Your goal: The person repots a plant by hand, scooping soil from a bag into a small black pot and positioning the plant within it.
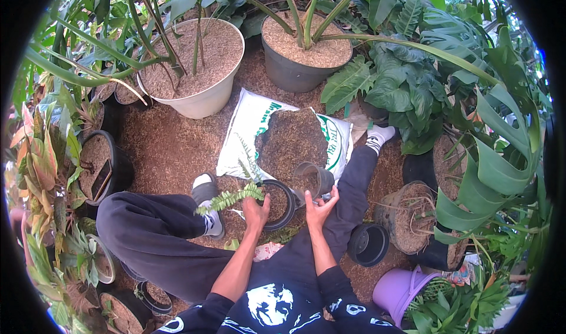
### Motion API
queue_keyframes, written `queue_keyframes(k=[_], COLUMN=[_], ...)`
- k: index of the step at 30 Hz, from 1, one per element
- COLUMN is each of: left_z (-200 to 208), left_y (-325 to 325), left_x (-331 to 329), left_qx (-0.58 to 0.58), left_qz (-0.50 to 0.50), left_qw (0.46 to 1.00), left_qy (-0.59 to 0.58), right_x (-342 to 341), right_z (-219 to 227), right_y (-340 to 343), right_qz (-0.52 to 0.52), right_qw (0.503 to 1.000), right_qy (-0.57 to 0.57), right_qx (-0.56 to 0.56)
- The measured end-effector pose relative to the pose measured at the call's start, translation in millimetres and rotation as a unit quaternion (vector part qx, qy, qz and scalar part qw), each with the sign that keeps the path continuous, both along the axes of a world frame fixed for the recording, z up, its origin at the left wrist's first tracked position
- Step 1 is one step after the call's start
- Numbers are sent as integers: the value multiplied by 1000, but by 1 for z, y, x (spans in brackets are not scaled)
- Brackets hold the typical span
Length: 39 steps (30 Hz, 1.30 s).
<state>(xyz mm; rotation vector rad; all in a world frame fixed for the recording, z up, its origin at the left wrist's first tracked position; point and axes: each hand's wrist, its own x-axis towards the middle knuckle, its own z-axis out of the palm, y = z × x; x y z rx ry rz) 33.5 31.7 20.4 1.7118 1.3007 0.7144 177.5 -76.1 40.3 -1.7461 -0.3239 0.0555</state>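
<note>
In front of me a white bag point(236, 139) lies on the ground, its top cut open over dark, crumbly potting mix point(293, 139). My left hand point(256, 212) is closed at the base of a small green fern point(236, 196), whose fronds spread left and up over the bag's edge. A clear plastic cup point(321, 181) is held in my right hand point(321, 209), tilted at the near edge of the mix. Between both hands stands a round black pot point(290, 209); its inside is partly hidden by my left hand.
An empty black pot point(368, 244) rests by my right leg. A white pot point(197, 101) and a grey pot point(300, 74) with large plants stand beyond the bag. A purple bucket point(398, 290) sits lower right. Potted plants line both sides.
</note>
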Motion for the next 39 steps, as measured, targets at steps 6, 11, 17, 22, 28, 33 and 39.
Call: queue_keyframes(k=[6, 11, 17, 22, 28, 33, 39], left_z=[-14, -10, 10, 15, 18, 5, 10], left_y=[3, 1, 3, 6, 3, 2, 3], left_x=[-4, -2, 1, -2, 2, 0, 0], left_qx=[47, 71, -11, -37, -95, -65, -94], left_qz=[22, 3, 3, 22, 36, 89, 94], left_qw=[999, 997, 998, 995, 990, 988, 987], left_qy=[1, 23, -58, -95, -101, -105, -90], right_x=[-2, 2, 13, 12, 19, 14, 28], right_z=[10, 7, -17, -15, -39, -36, -40], right_y=[0, 0, 7, 47, 94, 138, 149], right_qz=[0, -27, -70, -70, -33, -19, 34], right_qw=[995, 977, 943, 923, 950, 954, 946], right_qy=[51, 1, -36, 49, 116, 197, 308], right_qx=[-83, -213, -322, -375, -289, -225, -93])
